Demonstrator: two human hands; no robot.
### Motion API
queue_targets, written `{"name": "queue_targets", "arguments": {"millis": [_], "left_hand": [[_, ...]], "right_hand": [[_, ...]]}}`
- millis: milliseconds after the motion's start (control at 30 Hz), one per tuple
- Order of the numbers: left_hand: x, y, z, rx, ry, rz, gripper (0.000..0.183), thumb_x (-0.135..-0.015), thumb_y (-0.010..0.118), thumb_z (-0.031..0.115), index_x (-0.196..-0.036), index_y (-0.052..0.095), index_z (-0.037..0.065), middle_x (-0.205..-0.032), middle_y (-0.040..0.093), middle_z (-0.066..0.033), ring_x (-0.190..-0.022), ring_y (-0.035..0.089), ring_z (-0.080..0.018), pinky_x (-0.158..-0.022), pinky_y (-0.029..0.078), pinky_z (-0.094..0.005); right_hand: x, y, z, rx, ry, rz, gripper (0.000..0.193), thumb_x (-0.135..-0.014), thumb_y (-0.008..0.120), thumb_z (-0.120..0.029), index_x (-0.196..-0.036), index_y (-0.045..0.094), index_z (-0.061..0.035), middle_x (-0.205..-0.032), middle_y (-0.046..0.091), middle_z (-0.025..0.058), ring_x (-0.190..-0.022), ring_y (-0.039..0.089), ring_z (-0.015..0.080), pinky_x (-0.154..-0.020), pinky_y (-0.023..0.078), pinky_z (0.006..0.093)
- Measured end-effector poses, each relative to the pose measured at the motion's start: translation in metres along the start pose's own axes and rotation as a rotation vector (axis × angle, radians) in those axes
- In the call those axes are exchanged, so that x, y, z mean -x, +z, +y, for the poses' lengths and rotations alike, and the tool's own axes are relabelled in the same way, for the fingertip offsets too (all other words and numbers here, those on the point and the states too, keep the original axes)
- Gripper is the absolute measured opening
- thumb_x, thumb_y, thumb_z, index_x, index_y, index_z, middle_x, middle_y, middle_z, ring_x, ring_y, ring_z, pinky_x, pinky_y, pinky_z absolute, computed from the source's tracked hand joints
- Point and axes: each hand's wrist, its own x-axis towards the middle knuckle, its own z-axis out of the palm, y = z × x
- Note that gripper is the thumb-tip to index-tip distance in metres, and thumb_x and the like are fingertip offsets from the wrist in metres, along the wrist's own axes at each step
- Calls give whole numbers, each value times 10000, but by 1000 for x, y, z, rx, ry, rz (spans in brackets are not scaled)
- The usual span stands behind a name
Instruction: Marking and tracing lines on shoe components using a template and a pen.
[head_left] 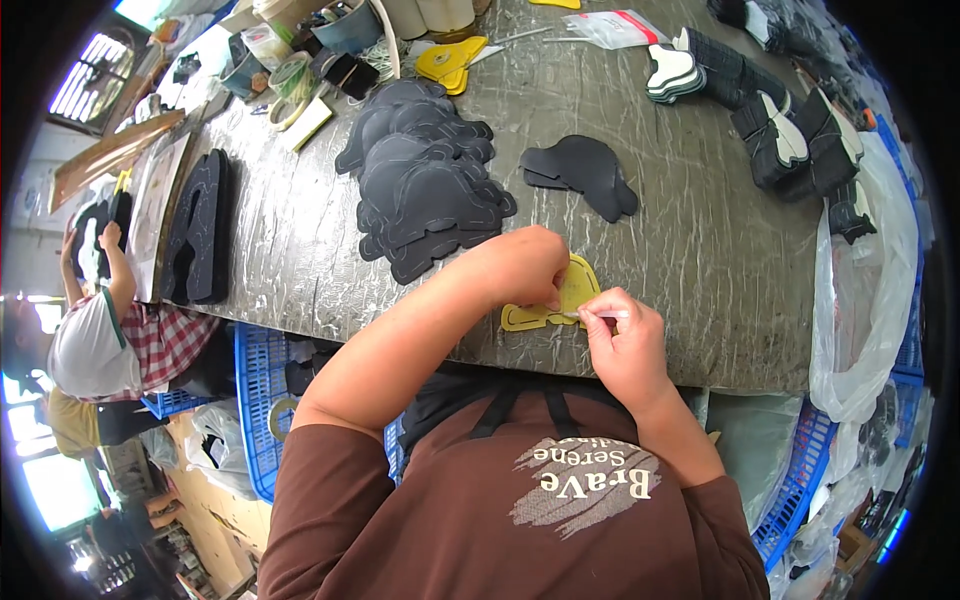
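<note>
Yellow template (579,287) is lying beneath the curled left hand (528,264), grip unclear; right hand (632,345), at four o'clock, is pinching a slim tool (570,315).

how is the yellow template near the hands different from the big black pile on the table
The yellow template is bright yellow; the black pile is dark. The template is smaller than the pile. The template is partly covered by the left hand, while the pile has no hand on it. Both lie on the table and have curved outlines.
</note>
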Motion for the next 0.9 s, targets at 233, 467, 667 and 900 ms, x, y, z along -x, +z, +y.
{"name": "queue_targets", "arguments": {"millis": [233,467,667,900], "left_hand": [[1,-1,0,-11,16,18,187,-665,760,122,-774,685,-10,-709,674,-150,-669,668,-275,-624,511,-375],[1,-1,1,-43,0,16,191,-660,760,129,-773,686,-6,-707,672,-154,-666,665,-280,-624,510,-381],[2,-1,1,-19,-9,0,188,-662,755,131,-777,691,-4,-710,673,-153,-667,667,-278,-621,510,-379],[3,-1,2,-26,-14,5,181,-694,756,127,-792,690,-9,-715,677,-148,-668,673,-265,-620,513,-369]], "right_hand": [[2,0,-2,5,-34,33,119,-804,677,-34,-827,562,-55,-706,624,109,-640,604,332,-601,463,416],[-2,3,-2,96,-165,46,141,-795,677,-19,-831,550,-69,-689,599,96,-634,595,326,-601,454,417],[4,0,2,23,-105,62,143,-793,679,-11,-823,550,-64,-692,600,97,-632,592,324,-598,454,414],[10,-8,5,-5,-25,81,118,-808,667,-6,-830,560,-48,-730,630,112,-638,601,320,-598,469,405]]}}
